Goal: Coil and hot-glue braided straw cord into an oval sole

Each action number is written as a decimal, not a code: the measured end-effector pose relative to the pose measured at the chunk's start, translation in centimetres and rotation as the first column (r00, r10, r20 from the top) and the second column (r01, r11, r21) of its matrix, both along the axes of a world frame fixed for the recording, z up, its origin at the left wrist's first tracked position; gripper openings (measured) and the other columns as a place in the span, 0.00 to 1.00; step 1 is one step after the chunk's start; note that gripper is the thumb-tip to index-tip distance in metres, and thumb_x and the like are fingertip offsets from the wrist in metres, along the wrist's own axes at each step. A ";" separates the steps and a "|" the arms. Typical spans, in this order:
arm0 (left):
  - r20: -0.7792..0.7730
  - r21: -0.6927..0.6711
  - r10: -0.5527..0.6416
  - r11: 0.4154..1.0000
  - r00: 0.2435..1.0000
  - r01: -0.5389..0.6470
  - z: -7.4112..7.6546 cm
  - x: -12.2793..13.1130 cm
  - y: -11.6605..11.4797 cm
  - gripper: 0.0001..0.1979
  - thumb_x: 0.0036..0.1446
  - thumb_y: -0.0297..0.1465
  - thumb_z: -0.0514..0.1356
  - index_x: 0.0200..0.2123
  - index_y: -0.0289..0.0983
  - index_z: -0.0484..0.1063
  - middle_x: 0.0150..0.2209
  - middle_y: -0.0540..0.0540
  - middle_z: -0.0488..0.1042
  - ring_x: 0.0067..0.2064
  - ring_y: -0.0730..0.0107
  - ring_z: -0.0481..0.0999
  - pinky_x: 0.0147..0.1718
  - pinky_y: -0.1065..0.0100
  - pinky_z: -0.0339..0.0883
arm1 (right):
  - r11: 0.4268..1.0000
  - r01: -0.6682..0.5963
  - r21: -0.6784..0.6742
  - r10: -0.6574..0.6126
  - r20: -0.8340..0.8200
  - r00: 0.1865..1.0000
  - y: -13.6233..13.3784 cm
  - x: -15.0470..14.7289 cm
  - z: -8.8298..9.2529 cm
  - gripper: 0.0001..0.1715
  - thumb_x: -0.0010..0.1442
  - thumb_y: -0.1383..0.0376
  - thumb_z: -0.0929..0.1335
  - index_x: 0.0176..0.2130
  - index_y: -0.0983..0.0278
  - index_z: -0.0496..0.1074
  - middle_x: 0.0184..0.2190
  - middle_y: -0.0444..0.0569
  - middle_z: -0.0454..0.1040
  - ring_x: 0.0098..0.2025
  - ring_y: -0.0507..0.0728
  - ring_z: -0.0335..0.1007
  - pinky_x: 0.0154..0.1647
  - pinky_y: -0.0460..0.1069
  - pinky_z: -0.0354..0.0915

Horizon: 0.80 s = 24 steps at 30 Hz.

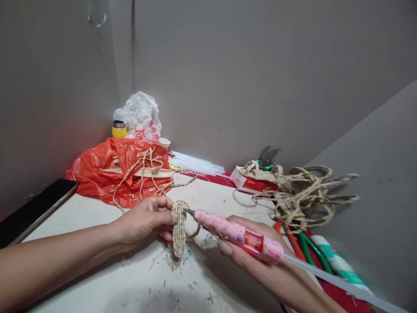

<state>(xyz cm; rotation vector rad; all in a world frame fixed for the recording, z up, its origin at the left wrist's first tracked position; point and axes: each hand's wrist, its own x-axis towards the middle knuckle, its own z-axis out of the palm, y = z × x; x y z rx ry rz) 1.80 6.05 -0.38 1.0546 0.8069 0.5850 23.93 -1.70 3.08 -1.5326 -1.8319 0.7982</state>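
Near the middle of the view, my left hand (150, 221) pinches a small oval coil of braided straw cord (179, 232) by its left edge, upright above the table. A loose tail of the cord curves out on the coil's right side. My right hand (244, 243) is wrapped round a pink hot glue gun (239, 230), whose metal nozzle points left and meets or nearly meets the coil's upper right edge. A long translucent glue stick (332, 276) sticks out of the gun's back end towards the lower right.
A red plastic bag (94, 167) with wooden strips and cord lies behind my left hand, beside a black phone (39, 208). Glue sticks (197, 163) lie along the wall. At the right are a tangled cord pile (302, 195), green-handled scissors (314, 252) and a white-and-green tube (340, 261).
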 end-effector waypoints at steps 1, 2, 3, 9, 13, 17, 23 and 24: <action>0.005 -0.008 0.002 1.000 1.000 -0.002 0.1 0.0 0.0 0.10 0.46 0.31 0.66 0.29 0.35 0.69 0.25 0.50 0.73 0.24 0.77 0.71 0.26 0.72 0.68 | 1.000 0.006 0.014 -0.007 0.011 1.000 -0.1 -0.1 0.0 0.11 0.56 0.57 0.68 0.29 0.61 0.76 0.21 0.44 0.69 0.22 0.54 0.63 0.21 0.47 0.59; 0.012 -0.019 0.006 1.000 1.000 -0.006 0.2 0.0 0.0 0.09 0.46 0.31 0.67 0.29 0.35 0.69 0.25 0.51 0.73 0.24 0.77 0.71 0.26 0.73 0.67 | 1.000 0.012 0.022 -0.012 0.025 1.000 -0.2 -0.2 0.0 0.11 0.57 0.58 0.68 0.32 0.61 0.77 0.22 0.44 0.70 0.23 0.55 0.64 0.21 0.47 0.60; 0.019 -0.030 0.009 1.000 1.000 -0.008 0.3 0.0 0.0 0.09 0.45 0.31 0.67 0.29 0.35 0.69 0.24 0.51 0.73 0.24 0.77 0.71 0.25 0.73 0.67 | 1.000 0.015 0.026 -0.015 0.037 0.999 -0.2 -0.3 0.0 0.12 0.57 0.58 0.67 0.35 0.61 0.79 0.22 0.45 0.71 0.23 0.55 0.64 0.21 0.48 0.60; 0.041 -0.072 0.014 0.997 0.999 -0.011 0.6 -0.1 -0.1 0.09 0.45 0.30 0.68 0.28 0.34 0.71 0.25 0.49 0.74 0.25 0.76 0.72 0.26 0.73 0.68 | 0.998 0.007 0.068 -0.011 0.054 0.998 -0.1 -0.1 -0.2 0.12 0.58 0.58 0.67 0.36 0.60 0.78 0.21 0.43 0.71 0.22 0.55 0.64 0.22 0.48 0.61; 0.053 -0.078 0.005 0.997 0.999 -0.001 0.5 -0.1 -0.1 0.10 0.45 0.31 0.68 0.29 0.33 0.71 0.26 0.49 0.74 0.25 0.76 0.73 0.26 0.73 0.68 | 0.996 -0.003 0.085 -0.003 0.071 0.997 0.1 0.1 -0.4 0.12 0.59 0.58 0.66 0.26 0.60 0.70 0.20 0.42 0.68 0.21 0.53 0.63 0.20 0.46 0.60; 0.060 -0.094 -0.009 0.995 0.998 0.015 0.4 -0.1 -0.1 0.10 0.45 0.30 0.68 0.30 0.33 0.72 0.26 0.48 0.75 0.25 0.76 0.73 0.26 0.74 0.69 | 0.995 -0.037 0.094 0.026 0.109 0.994 0.2 0.0 -0.4 0.14 0.60 0.55 0.66 0.27 0.60 0.69 0.18 0.40 0.64 0.19 0.52 0.59 0.18 0.47 0.56; 0.069 -0.108 -0.003 0.994 0.998 0.010 0.3 0.0 0.0 0.09 0.45 0.29 0.68 0.30 0.33 0.72 0.26 0.49 0.75 0.24 0.77 0.74 0.25 0.76 0.70 | 0.993 -0.015 0.120 -0.002 0.142 0.990 -0.1 -0.4 -0.7 0.14 0.60 0.55 0.65 0.27 0.59 0.69 0.19 0.41 0.67 0.19 0.53 0.62 0.19 0.48 0.58; 0.075 -0.116 -0.001 0.993 0.997 0.010 0.2 0.0 -0.1 0.09 0.45 0.28 0.68 0.30 0.33 0.71 0.25 0.49 0.75 0.24 0.77 0.74 0.25 0.75 0.70 | 0.990 -0.023 0.136 0.001 0.158 0.987 -0.1 -0.4 -0.9 0.13 0.60 0.56 0.65 0.27 0.60 0.69 0.19 0.42 0.68 0.19 0.53 0.63 0.19 0.48 0.58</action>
